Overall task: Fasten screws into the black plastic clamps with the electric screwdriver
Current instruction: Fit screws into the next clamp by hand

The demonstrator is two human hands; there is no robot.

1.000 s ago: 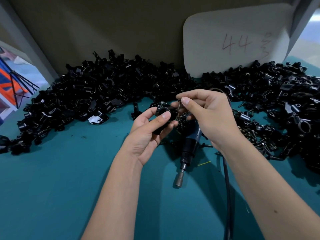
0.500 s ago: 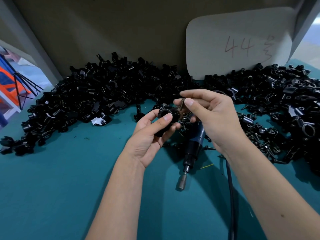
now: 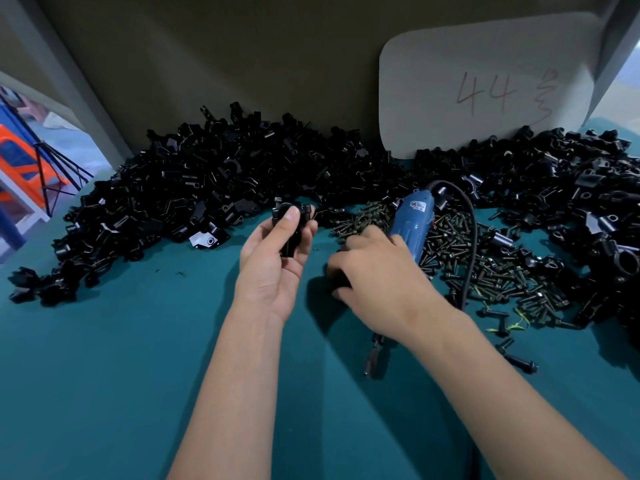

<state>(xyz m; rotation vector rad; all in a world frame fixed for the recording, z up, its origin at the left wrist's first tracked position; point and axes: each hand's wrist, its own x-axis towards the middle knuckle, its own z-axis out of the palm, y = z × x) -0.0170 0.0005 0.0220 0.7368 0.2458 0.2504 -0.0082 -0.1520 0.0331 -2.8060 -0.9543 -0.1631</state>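
Observation:
My left hand (image 3: 277,261) holds one black plastic clamp (image 3: 290,220) upright above the teal table, thumb pressed on its front. My right hand (image 3: 377,275) lies over the middle of the blue electric screwdriver (image 3: 412,220), fingers curled around its dark lower body. The tool rests slanted on the table, its bit (image 3: 372,362) poking out below my wrist and its black cord (image 3: 471,244) arching off the top. Whether a screw sits in the held clamp is hidden by my thumb.
A long heap of black clamps (image 3: 207,181) runs along the back wall from left to far right. Loose dark screws (image 3: 498,271) are spread on the teal table (image 3: 104,375) right of the screwdriver. A pale card marked 44 (image 3: 485,88) leans on the wall.
My right hand left the clamp, dropped to the table and closed on the screwdriver. My left hand moved left and slightly away with the clamp.

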